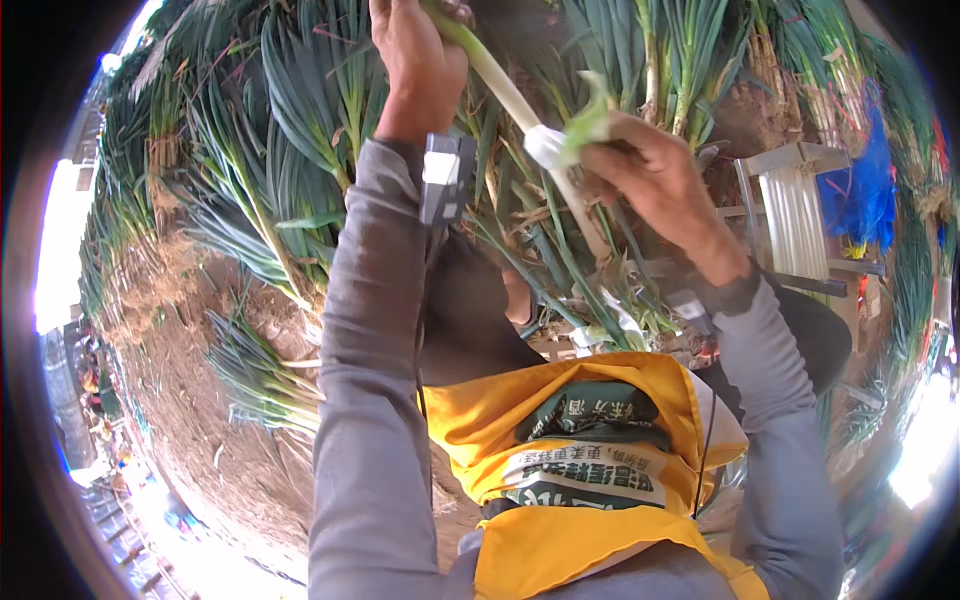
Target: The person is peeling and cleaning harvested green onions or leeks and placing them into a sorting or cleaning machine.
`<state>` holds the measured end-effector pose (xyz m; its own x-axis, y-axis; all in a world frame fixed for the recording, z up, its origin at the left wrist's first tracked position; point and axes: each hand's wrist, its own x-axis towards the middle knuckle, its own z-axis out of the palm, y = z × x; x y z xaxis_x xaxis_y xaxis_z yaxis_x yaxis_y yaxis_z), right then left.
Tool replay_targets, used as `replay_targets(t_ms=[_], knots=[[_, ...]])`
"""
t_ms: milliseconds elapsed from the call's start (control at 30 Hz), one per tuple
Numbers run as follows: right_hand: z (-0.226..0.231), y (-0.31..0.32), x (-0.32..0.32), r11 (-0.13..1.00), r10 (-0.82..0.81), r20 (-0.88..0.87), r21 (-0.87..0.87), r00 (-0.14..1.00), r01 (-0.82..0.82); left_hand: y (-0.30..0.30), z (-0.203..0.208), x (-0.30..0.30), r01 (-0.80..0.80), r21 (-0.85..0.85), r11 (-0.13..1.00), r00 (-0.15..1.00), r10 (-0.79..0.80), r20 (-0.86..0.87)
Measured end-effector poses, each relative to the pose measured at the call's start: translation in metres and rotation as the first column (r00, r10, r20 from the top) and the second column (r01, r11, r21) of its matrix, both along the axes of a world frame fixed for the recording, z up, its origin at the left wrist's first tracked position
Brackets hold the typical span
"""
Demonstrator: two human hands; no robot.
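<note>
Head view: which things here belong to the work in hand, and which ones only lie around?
In hand:
- green onion stalk
- left hand, gripping its upper part
- right hand, at its white end

Lying about:
- onion bunches on soil
- white slatted crate
- blue cloth

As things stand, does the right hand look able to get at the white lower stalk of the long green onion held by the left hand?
Probably yes: the right hand is already at the white stalk, nothing between them.
</note>
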<state>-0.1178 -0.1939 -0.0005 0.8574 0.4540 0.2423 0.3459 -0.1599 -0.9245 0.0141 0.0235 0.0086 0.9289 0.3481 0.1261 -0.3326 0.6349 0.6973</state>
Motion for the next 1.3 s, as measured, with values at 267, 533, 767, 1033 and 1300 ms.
replay_targets(t_ms=[267,533,767,1033,1300], knots=[[-0.013,-0.042,-0.05,0.966,0.116,-0.234,-0.201,0.965,-0.165,0.032,-0.006,0.022,-0.136,-0.082,0.987,0.99,0.132,-0.057],[-0.14,-0.083,-0.099,0.634,0.101,-0.274,-0.723,0.956,-0.274,0.063,0.001,0.026,-0.099,0.082,0.992,0.986,0.087,0.141],[-0.12,-0.077,-0.088,0.746,0.01,-0.077,-0.663,0.997,-0.059,0.089,-0.005,0.025,-0.014,0.172,0.985,0.99,-0.01,0.14],[-0.069,-0.01,-0.042,0.862,-0.184,0.438,-0.359,0.88,0.359,0.117,-0.023,0.034,-0.176,-0.01,0.984,0.981,0.174,-0.08],[-0.039,-0.014,-0.034,0.978,-0.191,-0.253,0.03,0.948,0.205,0.109,-0.028,0.038,0.238,-0.377,0.895,0.971,-0.233,0.06]])
